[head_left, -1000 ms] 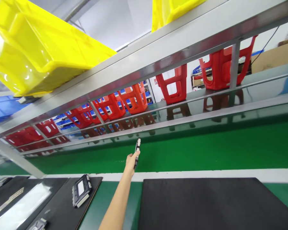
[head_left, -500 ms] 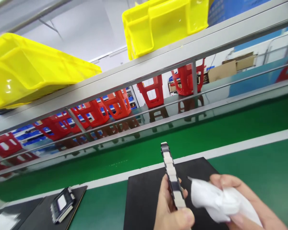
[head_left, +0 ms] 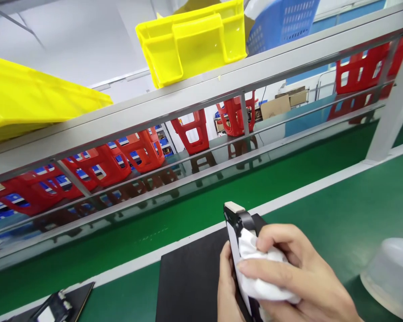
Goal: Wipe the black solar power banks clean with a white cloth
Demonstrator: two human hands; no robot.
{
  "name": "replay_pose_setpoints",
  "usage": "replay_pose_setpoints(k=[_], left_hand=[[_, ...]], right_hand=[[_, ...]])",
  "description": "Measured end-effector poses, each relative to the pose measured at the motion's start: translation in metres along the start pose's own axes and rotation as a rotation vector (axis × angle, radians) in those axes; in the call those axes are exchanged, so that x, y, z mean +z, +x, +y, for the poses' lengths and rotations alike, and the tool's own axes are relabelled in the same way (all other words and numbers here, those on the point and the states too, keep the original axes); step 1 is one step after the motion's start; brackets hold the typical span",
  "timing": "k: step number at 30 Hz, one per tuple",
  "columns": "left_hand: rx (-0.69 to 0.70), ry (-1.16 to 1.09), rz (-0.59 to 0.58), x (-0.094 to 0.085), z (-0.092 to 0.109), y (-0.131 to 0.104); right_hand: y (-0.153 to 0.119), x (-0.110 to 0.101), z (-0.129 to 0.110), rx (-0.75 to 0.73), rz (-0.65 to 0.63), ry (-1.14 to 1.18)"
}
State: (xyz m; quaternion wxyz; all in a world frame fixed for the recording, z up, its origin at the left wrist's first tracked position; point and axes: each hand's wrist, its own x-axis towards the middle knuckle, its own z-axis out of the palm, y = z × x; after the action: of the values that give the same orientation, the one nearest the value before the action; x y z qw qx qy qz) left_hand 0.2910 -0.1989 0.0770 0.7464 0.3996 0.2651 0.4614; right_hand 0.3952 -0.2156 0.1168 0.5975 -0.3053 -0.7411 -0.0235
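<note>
My left hand (head_left: 226, 288) is closed around a flat black device (head_left: 234, 219) with pale blocks along its edge and a light panel on one face. It stands on edge above a black mat (head_left: 190, 277). My right hand (head_left: 302, 277) grips a crumpled white cloth (head_left: 267, 286), bunched between thumb and fingers and pressed against the device's side. Part of the device is hidden behind the cloth and fingers. At the lower left, a similar black device (head_left: 53, 308) with a white panel lies on a dark board (head_left: 83, 297), cut off by the frame's edge.
A translucent plastic tub (head_left: 394, 273) stands at the right on the green bench (head_left: 356, 214). Over the bench runs a grey shelf rail (head_left: 195, 87) carrying yellow bins (head_left: 198, 42) and a blue basket (head_left: 282, 24). Several red stools (head_left: 193, 132) stand beyond.
The right hand has brought the cloth leftward onto the device, which has turned to show more of its face. My view has shifted right, bringing the tub into sight.
</note>
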Motion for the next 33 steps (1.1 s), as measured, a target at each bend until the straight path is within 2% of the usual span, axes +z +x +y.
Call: replay_pose_setpoints(k=[3,5,9,12,14,16,19,23,27,33], left_hand=[[0.077,0.024,0.036,0.0,0.007,-0.009],[0.093,0.084,0.107,0.0,0.014,-0.014],[0.079,0.354,0.304,0.002,0.023,-0.017],[0.059,0.442,0.324,0.002,0.023,-0.015],[0.071,0.355,0.266,0.0,0.022,-0.014],[0.081,0.236,0.186,-0.002,0.022,-0.012],[0.048,0.056,0.195,-0.004,0.026,-0.013],[-0.003,-0.161,0.259,-0.006,0.031,-0.015],[-0.008,-0.203,0.222,-0.007,0.033,-0.016],[-0.042,-0.325,0.254,-0.008,0.035,-0.015]], right_hand=[[0.018,-0.001,0.001,0.013,0.115,-0.015],[0.03,-0.002,0.003,0.045,0.177,-0.043],[0.05,-0.003,0.011,0.254,0.202,0.054],[0.055,0.002,0.017,0.39,0.19,0.169],[0.053,0.009,0.02,0.324,0.203,0.099],[0.046,0.017,0.021,0.167,0.205,-0.024],[0.034,0.026,0.022,-0.005,0.104,-0.05],[0.027,0.028,0.021,-0.017,0.004,-0.002],[0.021,0.029,0.013,-0.021,-0.036,0.032],[0.004,0.031,-0.005,-0.06,-0.078,0.127]])
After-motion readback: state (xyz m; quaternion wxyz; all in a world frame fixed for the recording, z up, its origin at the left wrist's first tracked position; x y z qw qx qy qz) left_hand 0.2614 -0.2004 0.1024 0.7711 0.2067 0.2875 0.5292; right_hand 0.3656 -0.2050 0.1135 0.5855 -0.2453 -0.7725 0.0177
